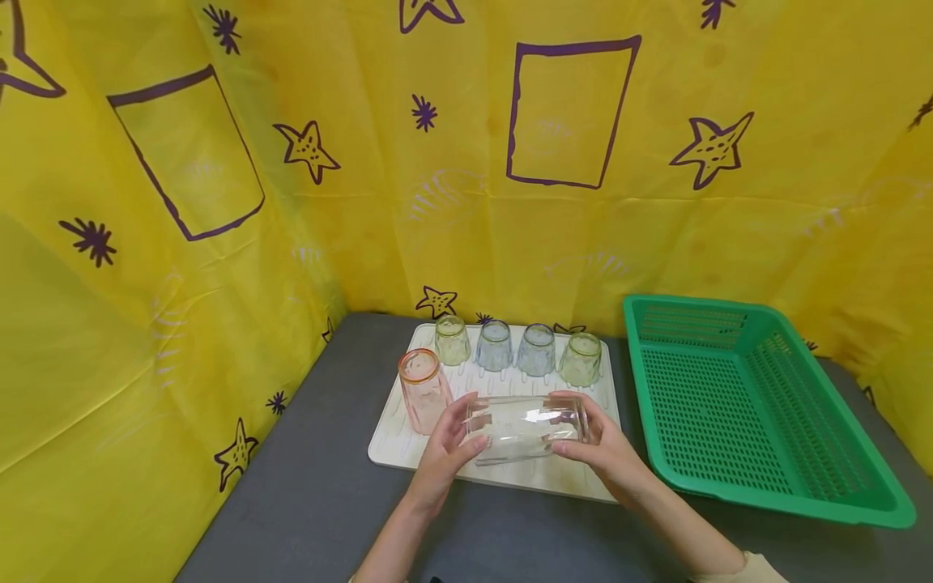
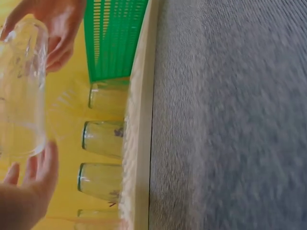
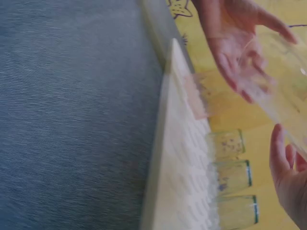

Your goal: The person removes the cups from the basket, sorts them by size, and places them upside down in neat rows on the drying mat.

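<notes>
A tall clear drinking glass (image 1: 521, 429) lies sideways in the air above the front of a white ribbed drying mat (image 1: 394, 441). My left hand (image 1: 443, 449) grips its left end, thumb in front and fingers behind. At the other end, my right hand (image 1: 607, 449) holds it in the same way. Both hands appear around the clear glass (image 2: 21, 96) in the left wrist view. Just left of my left hand, a tall pink glass (image 1: 425, 397) with an orange rim stands on the mat.
Along the mat's back edge stand several short tinted glasses, among them a green one (image 1: 581, 360) and a blue one (image 1: 494, 346). A green plastic basket (image 1: 776, 495) sits to the right on the dark grey table (image 1: 306, 486). Yellow patterned cloth (image 1: 466, 219) hangs behind and at the left.
</notes>
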The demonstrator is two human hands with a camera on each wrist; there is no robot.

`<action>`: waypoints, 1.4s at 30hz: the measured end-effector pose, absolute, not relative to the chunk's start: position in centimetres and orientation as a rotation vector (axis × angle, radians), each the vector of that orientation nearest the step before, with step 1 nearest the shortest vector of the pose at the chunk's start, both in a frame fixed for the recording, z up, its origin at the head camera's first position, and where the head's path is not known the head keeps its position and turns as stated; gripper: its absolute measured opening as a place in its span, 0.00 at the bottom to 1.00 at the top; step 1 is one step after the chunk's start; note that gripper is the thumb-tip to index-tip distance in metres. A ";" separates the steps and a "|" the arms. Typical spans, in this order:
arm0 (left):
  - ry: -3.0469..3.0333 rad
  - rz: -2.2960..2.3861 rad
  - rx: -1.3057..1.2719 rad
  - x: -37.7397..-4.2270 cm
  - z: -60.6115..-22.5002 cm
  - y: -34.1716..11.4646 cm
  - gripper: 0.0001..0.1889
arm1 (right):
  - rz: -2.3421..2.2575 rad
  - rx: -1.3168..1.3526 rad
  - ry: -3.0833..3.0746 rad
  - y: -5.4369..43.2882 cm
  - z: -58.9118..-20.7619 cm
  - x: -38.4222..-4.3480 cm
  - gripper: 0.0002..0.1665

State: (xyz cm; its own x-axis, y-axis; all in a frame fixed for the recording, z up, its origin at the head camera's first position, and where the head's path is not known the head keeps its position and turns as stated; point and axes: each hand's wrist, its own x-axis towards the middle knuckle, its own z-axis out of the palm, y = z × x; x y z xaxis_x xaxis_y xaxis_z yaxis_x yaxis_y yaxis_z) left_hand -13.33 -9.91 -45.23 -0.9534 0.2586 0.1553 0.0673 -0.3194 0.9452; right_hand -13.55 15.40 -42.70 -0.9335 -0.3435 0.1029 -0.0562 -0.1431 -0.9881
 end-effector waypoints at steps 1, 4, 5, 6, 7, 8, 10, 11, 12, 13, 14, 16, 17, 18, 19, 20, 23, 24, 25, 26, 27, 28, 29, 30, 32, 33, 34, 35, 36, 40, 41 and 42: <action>1.829 2.443 0.409 -13.3 -45.2 -9.9 0.33 | -2.194 -0.423 1.958 15.3 -42.5 -13.6 0.37; 2.041 2.560 0.406 -13.2 -45.1 -10.2 0.25 | -2.177 -0.325 2.091 15.2 -41.9 -13.9 0.38; 2.097 2.615 0.439 -13.2 -45.0 -10.4 0.22 | -2.158 -0.298 2.141 15.1 -41.8 -14.1 0.39; 2.142 2.671 0.473 -13.3 -45.0 -10.7 0.19 | -2.143 -0.286 2.180 15.0 -41.7 -14.2 0.39; 2.180 2.727 0.508 -13.3 -45.0 -11.0 0.16 | -2.112 -0.280 2.239 15.0 -41.6 -14.3 0.39; 2.209 2.788 0.554 -13.5 -45.0 -11.3 0.14 | -2.073 -0.290 2.307 14.9 -41.6 -14.5 0.40; 2.250 2.900 0.623 -13.7 -45.0 -12.2 0.10 | -1.963 -0.311 2.468 14.6 -41.7 -14.8 0.40; 2.272 2.947 0.618 -13.9 -45.0 -12.7 0.08 | -1.904 -0.327 2.550 14.4 -41.8 -15.0 0.40; 2.298 2.986 0.584 -14.0 -45.0 -13.1 0.08 | -1.846 -0.334 2.626 14.2 -41.9 -15.1 0.40; 2.321 3.023 0.536 -14.2 -45.1 -13.6 0.07 | -1.793 -0.334 2.694 13.9 -42.0 -15.3 0.41; 2.355 3.044 0.461 -14.3 -45.1 -14.0 0.07 | -1.755 -0.329 2.743 13.7 -42.1 -15.5 0.41; 2.430 3.026 0.214 -14.5 -45.3 -14.9 0.08 | -1.710 -0.301 2.797 13.2 -42.2 -16.0 0.43; 2.468 2.983 0.074 -14.6 -45.5 -15.3 0.09 | -1.705 -0.284 2.804 13.0 -42.2 -16.3 0.43; 2.498 2.925 -0.053 -14.8 -45.7 -15.7 0.11 | -1.706 -0.263 2.799 12.8 -42.3 -16.5 0.44; 2.522 2.848 -0.171 -14.9 -45.9 -16.0 0.12 | -1.707 -0.244 2.797 12.5 -42.3 -16.7 0.44; 2.547 2.749 -0.275 -15.0 -46.1 -16.4 0.15 | -1.705 -0.226 2.794 12.3 -42.4 -17.0 0.45; 2.584 2.436 -0.441 -15.1 -46.6 -17.4 0.23 | -1.701 -0.197 2.788 11.5 -42.5 -17.6 0.45; 2.594 2.342 -0.458 -15.1 -46.7 -17.7 0.25 | -1.702 -0.198 2.788 11.3 -42.6 -17.8 0.45; 2.603 2.255 -0.466 -15.1 -46.8 -17.9 0.27 | -1.702 -0.204 2.793 11.0 -42.7 -18.1 0.45; 2.608 2.185 -0.462 -15.1 -46.8 -18.0 0.29 | -1.703 -0.214 2.794 10.8 -42.8 -18.2 0.45; 2.612 2.126 -0.456 -15.1 -46.9 -18.2 0.31 | -1.703 -0.229 2.799 10.5 -42.8 -18.4 0.45; 2.613 2.079 -0.453 -15.1 -47.0 -18.3 0.32 | -1.696 -0.246 2.807 10.3 -42.9 -18.5 0.44; 2.614 2.039 -0.448 -15.1 -47.1 -18.3 0.33 | -1.693 -0.267 2.813 10.1 -42.9 -18.7 0.44; 2.612 2.012 -0.441 -15.1 -47.1 -18.3 0.34 | -1.690 -0.283 2.820 9.9 -42.9 -18.8 0.44; 2.607 1.965 -0.431 -15.0 -47.2 -18.4 0.35 | -1.670 -0.306 2.836 9.5 -42.9 -18.9 0.43; 2.602 1.950 -0.426 -14.9 -47.2 -18.4 0.36 | -1.663 -0.317 2.839 9.4 -42.9 -19.0 0.43; 2.596 1.938 -0.423 -14.9 -47.2 -18.5 0.36 | -1.656 -0.323 2.840 9.3 -42.9 -19.1 0.43; 2.591 1.927 -0.418 -14.9 -47.2 -18.5 0.37 | -1.648 -0.328 2.841 9.2 -42.9 -19.1 0.43; 2.585 1.918 -0.414 -14.8 -47.3 -18.6 0.37 | -1.636 -0.330 2.845 9.1 -42.9 -19.2 0.43; 2.574 1.892 -0.402 -14.8 -47.5 -18.7 0.38 | -1.599 -0.324 2.864 8.9 -43.1 -19.5 0.44; 2.578 1.884 -0.397 -14.9 -47.6 -18.8 0.38 | -1.598 -0.321 2.868 8.8 -43.1 -19.6 0.44; 2.581 1.877 -0.393 -14.9 -47.6 -18.8 0.38 | -1.602 -0.320 2.870 8.8 -43.2 -19.7 0.44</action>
State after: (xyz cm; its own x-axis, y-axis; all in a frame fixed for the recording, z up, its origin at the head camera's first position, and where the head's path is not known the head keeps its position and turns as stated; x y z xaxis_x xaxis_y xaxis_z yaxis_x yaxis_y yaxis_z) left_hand -14.87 -18.80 -47.57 -0.9674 -0.2392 -0.0831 -0.1528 0.2897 0.9448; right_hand -19.65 8.78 -43.22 -0.9684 -0.0895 0.2329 -0.2452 0.5138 -0.8221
